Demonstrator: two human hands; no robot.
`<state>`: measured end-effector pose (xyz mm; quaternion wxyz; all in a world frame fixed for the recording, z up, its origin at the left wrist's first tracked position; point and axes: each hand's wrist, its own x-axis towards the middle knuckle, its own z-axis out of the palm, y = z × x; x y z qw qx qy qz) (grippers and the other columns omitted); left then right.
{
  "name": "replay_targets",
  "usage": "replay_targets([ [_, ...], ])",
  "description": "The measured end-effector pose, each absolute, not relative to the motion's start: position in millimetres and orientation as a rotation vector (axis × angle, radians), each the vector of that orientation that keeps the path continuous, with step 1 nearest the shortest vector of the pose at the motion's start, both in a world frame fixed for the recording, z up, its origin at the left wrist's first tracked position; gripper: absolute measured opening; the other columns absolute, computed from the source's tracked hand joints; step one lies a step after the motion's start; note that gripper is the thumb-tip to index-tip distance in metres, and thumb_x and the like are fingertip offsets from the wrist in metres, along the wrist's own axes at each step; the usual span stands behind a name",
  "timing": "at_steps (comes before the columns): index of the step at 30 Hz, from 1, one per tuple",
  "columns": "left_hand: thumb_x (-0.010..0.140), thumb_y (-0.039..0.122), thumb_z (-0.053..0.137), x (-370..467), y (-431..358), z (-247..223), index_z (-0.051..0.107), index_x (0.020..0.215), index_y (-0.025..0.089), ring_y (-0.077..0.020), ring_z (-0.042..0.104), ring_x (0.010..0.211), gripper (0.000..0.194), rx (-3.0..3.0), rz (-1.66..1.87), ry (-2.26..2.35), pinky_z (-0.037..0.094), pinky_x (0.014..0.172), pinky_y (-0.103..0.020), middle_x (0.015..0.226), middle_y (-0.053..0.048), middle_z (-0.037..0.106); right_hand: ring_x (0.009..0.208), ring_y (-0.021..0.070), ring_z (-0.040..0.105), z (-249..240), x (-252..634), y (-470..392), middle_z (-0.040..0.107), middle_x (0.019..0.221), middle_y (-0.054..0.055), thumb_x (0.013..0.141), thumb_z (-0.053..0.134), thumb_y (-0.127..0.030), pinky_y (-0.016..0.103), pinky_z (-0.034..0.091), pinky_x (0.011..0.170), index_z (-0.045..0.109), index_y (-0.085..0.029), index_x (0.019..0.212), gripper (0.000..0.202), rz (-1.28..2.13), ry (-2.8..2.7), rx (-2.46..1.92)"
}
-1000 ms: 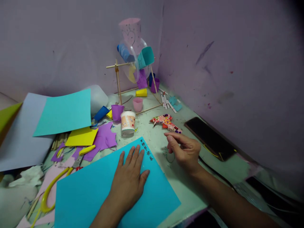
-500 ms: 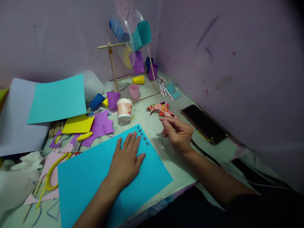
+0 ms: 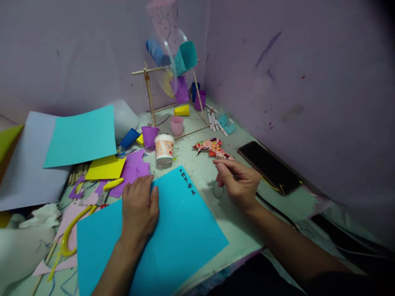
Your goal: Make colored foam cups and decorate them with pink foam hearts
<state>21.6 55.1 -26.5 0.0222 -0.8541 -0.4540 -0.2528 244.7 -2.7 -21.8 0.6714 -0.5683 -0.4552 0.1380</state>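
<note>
A bright blue paper sheet (image 3: 185, 230) lies on the table in front of me, with a short column of black handwritten characters near its far right corner. My left hand (image 3: 138, 209) rests on the sheet at its far edge, fingers together and a little bent, thumb apart. To the right of the sheet, my right hand (image 3: 239, 183) hovers over the table with thumb and fingers pinched; whatever they hold, if anything, is hidden. Beside its fingertips, a small flower-like outline (image 3: 217, 189) is drawn on the tabletop. A flower-patterned glue gun (image 3: 212, 147) lies just beyond that hand.
A printed paper cup (image 3: 164, 150) stands beyond the sheet, near purple and pink cups. Behind them rises a stick frame with a wheel of coloured cups (image 3: 186, 57). Yellow-handled scissors (image 3: 69, 232) and paper scraps lie left; a phone (image 3: 268, 166) lies right.
My left hand has slid left across the blue sheet to its far edge, uncovering the area by the writing, and its fingers have drawn together. My right hand stays pinched.
</note>
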Motion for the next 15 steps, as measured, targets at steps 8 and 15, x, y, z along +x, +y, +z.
replay_targets([
  [8, 0.085, 0.034, 0.044, 21.0, 65.5, -31.8, 0.061, 0.102, 0.009, -0.0322, 0.055, 0.088, 0.035, -2.728, -0.907, -1.619, 0.041, 0.081, -0.049, 0.092, -0.017, 0.063, 0.037, 0.0106, 0.052, -18.6, 245.5, -5.0, 0.057, 0.045, -0.004, 0.080, 0.060, -0.019, 0.025, 0.043, 0.042, 0.073, -0.015, 0.083, 0.015, 0.261, -1.042, -1.323],
  [15, 0.088, 0.038, 0.043, -3.4, 61.3, -6.5, 0.056, 0.082, 0.022, -0.0203, 0.055, 0.075, 0.021, -2.533, -1.509, -1.911, 0.045, 0.068, -0.034, 0.077, -0.001, 0.057, 0.035, 0.0101, 0.051, -18.7, 248.0, -6.4, 0.058, 0.046, -0.004, 0.080, 0.059, -0.021, 0.024, 0.042, 0.040, 0.073, -0.016, 0.083, 0.015, 0.223, -1.072, -1.359],
])
